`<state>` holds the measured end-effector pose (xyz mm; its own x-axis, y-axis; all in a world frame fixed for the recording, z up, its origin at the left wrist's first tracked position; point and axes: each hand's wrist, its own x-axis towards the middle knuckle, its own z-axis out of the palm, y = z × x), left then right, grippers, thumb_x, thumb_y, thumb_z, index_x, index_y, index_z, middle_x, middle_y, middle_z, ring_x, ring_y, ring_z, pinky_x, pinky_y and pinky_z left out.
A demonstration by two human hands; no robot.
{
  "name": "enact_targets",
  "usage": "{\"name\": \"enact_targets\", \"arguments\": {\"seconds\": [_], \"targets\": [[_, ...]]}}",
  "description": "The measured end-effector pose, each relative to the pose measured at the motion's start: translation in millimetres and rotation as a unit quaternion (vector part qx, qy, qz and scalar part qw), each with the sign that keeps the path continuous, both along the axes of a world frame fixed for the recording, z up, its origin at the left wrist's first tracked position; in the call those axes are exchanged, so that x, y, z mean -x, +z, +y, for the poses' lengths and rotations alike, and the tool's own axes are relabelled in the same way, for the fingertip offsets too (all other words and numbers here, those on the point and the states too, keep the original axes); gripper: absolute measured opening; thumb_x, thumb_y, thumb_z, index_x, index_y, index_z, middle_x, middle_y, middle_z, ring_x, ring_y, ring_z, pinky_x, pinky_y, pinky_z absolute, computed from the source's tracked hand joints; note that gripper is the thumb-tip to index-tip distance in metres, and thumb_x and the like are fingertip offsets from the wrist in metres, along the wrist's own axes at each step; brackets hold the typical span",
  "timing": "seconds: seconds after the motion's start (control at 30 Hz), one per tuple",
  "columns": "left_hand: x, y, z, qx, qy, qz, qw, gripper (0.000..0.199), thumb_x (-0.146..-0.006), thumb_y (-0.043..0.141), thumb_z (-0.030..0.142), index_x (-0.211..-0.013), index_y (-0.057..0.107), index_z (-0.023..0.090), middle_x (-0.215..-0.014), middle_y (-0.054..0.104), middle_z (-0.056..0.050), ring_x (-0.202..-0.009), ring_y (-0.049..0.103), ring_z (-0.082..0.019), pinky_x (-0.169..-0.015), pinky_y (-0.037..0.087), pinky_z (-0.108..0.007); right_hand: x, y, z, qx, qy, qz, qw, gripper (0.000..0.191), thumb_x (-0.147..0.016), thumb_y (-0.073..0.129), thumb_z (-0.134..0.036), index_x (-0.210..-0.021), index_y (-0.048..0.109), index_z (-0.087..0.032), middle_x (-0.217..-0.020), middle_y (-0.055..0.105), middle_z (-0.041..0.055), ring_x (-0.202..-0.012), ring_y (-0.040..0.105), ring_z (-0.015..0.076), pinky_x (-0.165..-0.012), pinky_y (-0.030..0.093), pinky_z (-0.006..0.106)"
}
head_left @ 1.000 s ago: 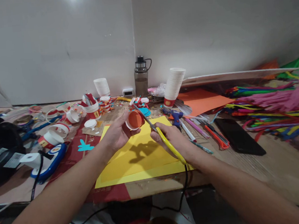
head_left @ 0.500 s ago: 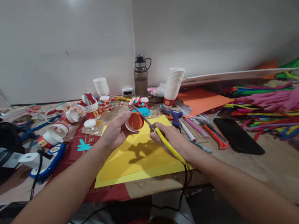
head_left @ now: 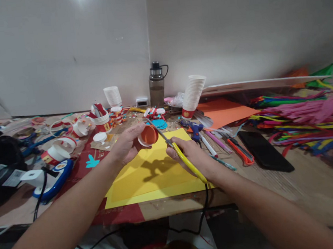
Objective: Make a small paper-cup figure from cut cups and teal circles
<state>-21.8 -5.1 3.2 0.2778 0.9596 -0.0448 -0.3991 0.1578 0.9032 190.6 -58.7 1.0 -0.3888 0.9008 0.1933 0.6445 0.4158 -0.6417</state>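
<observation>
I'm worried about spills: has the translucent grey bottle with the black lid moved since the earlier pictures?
No; judged by the vertical seam in the white wall, the bottle has not shifted.

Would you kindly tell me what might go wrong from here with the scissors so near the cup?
The left hand grips the cup close to the blades of the scissors in the right hand, so a slip might nick the holding hand. The blades might also bend or tear the cup's rim. The black cord hangs below the edge of the table, where it could snag.
</observation>
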Motion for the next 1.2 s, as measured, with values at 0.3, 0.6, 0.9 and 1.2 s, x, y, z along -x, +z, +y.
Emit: {"name": "enact_targets", "arguments": {"seconds": [0.3,0.6,0.9,1.2], "targets": [[-0.2,-1.5,0.6,-0.022,-0.002,0.018,1.0,0.026,-0.074,0.074,0.037,-0.083,0.066,0.014,-0.072,0.065,-0.002,-0.06,0.061,-0.013,-0.051,0.052,-0.024,1.4,4.4,-1.9,-0.002,0.003,-0.015,1.0,0.037,-0.091,0.047,-0.055,-0.079,0.045,-0.02,-0.067,0.046,-0.0037,-0.06,0.04,0.0113,-0.056,0.027,0.025],[0.4,0.0,-1.0,-0.035,-0.021,0.042,0.998,0.03,-0.072,0.076,0.039,-0.084,0.069,0.013,-0.072,0.065,-0.004,-0.06,0.059,-0.012,-0.051,0.052,-0.023,-0.3,0.7,0.5,-0.006,0.016,-0.017,1.0,0.036,-0.092,0.046,-0.054,-0.08,0.044,-0.02,-0.07,0.046,-0.0034,-0.062,0.039,0.0115,-0.058,0.027,0.025],[1.1,5.4,-1.7,-0.025,-0.017,0.054,0.998,0.036,-0.066,0.08,0.042,-0.078,0.066,0.012,-0.069,0.064,-0.003,-0.057,0.057,-0.011,-0.05,0.05,-0.022,-0.3,2.7,-2.4,0.0,0.012,-0.023,1.0,0.035,-0.092,0.047,-0.052,-0.079,0.044,-0.02,-0.067,0.044,-0.0044,-0.061,0.038,0.0106,-0.057,0.025,0.024],[1.0,-4.2,4.9,-0.059,0.005,0.017,0.998,0.033,-0.075,0.074,0.044,-0.078,0.066,0.012,-0.067,0.062,-0.002,-0.057,0.056,-0.01,-0.05,0.047,-0.02,0.6,2.5,-1.5,0.008,0.001,-0.003,1.0,0.035,-0.091,0.05,-0.051,-0.076,0.045,-0.02,-0.062,0.041,-0.0055,-0.057,0.037,0.0098,-0.054,0.024,0.024]]}}
